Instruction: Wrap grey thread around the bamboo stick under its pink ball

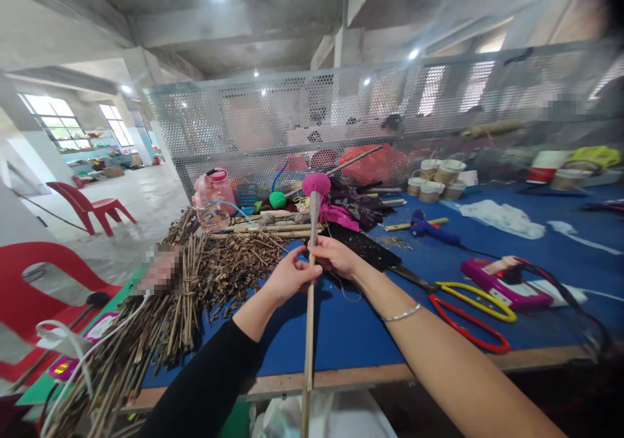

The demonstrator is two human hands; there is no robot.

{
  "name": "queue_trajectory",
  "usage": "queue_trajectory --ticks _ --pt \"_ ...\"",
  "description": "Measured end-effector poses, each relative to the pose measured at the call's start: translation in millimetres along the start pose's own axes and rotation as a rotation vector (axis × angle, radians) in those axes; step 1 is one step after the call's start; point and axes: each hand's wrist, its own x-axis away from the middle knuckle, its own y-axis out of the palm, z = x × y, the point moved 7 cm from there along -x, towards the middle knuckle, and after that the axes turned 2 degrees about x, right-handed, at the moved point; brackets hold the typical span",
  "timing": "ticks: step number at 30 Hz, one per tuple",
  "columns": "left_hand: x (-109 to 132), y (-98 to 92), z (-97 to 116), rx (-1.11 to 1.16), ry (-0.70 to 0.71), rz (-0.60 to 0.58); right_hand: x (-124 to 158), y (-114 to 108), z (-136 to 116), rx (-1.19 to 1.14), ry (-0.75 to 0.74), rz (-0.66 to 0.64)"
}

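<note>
A long bamboo-like stick [309, 321] stands nearly upright before me, its lower end passing below the table edge. Its upper part is a grey wrapped section [315, 214] that widens towards a magenta ball [316, 184] at the top. My right hand [336, 256] is closed on the stick just under the grey wrapping. Slightly lower, my left hand [292, 275] has thumb and fingers around the same stick; part of its grip is hidden. A thin thread [348, 292] hangs in a loop beneath my right hand.
Bundled twigs [182, 295] and dry plant bits [238, 259] cover the left of the blue table [370, 340]. At right lie scissors [470, 311], a blue glue gun [433, 230] and a purple power strip [507, 285]. Small pots [433, 188] stand by the perforated metal screen [273, 123].
</note>
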Motion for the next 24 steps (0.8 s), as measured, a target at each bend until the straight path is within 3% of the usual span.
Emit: queue_trajectory --ticks 3,9,17,24 --pt "-2 -4.7 2 -0.025 0.049 0.027 1 -1 -4 -0.021 -0.017 0.014" --pt "4 9.9 5 0.156 -0.062 -0.153 3 0 -3 -0.091 -0.012 -0.048" --pt "-3 -7.2 -9 -0.269 -0.038 0.028 -2 -9 -2 0.025 -0.049 0.064" --pt "5 11.9 -8 0.045 -0.192 -0.197 2 -4 -7 -0.098 -0.044 -0.031"
